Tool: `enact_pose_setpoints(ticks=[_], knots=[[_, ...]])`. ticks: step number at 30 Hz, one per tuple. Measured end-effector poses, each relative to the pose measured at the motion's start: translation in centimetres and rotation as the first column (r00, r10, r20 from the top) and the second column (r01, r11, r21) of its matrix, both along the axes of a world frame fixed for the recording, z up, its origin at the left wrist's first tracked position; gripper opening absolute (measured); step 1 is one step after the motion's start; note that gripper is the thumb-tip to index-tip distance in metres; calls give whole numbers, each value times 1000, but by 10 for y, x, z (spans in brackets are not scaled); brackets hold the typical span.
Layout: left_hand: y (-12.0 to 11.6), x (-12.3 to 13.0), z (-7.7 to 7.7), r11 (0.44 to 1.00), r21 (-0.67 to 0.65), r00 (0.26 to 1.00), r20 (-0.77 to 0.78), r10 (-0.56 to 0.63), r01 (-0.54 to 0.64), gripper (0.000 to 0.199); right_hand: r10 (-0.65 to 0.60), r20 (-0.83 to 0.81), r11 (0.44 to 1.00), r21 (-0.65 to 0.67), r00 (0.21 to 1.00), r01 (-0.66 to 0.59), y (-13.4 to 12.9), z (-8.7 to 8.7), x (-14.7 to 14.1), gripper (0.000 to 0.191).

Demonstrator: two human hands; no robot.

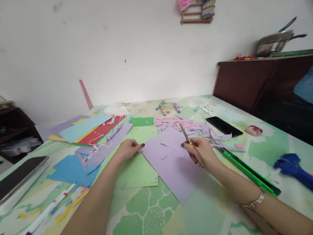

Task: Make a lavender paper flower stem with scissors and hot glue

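Observation:
A sheet of lilac paper point(169, 168) lies slanted in front of me, partly over a light green sheet point(136, 174). My left hand point(129, 149) pinches the lilac sheet's left corner between thumb and fingers. In my right hand point(201, 152) is a pair of scissors point(185, 133), fingers closed round the handles and blades pointing away over the lilac sheet. A cut line shows in the sheet near the blades. Just beyond it lies a heap of small pink and lilac paper scraps point(171, 122).
Coloured sheets, including a red one point(101, 131) and a blue one point(69, 171), lie at left. A phone point(224, 126), a green box cutter point(250, 172) and a blue tool point(304, 176) lie at right. A white marker point(40, 219) rests near a larger device point(14, 182).

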State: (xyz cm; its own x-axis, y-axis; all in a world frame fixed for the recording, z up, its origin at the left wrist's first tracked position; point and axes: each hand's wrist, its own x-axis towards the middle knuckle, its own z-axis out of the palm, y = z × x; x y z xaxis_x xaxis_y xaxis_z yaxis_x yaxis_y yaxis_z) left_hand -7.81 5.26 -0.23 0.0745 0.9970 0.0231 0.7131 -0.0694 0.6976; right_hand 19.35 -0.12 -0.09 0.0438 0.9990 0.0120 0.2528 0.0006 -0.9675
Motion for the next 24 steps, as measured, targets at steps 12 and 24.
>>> enact_pose_setpoints(ticks=[12, 24], knots=[[-3, 48, -13, 957, 286, 999, -43, -26, 37, 11, -133, 421, 987, 139, 897, 81, 20, -5, 25, 15], [22, 109, -8, 985, 71, 979, 117, -164, 157, 24, -178, 739, 979, 196, 650, 44, 20, 2, 31, 19]])
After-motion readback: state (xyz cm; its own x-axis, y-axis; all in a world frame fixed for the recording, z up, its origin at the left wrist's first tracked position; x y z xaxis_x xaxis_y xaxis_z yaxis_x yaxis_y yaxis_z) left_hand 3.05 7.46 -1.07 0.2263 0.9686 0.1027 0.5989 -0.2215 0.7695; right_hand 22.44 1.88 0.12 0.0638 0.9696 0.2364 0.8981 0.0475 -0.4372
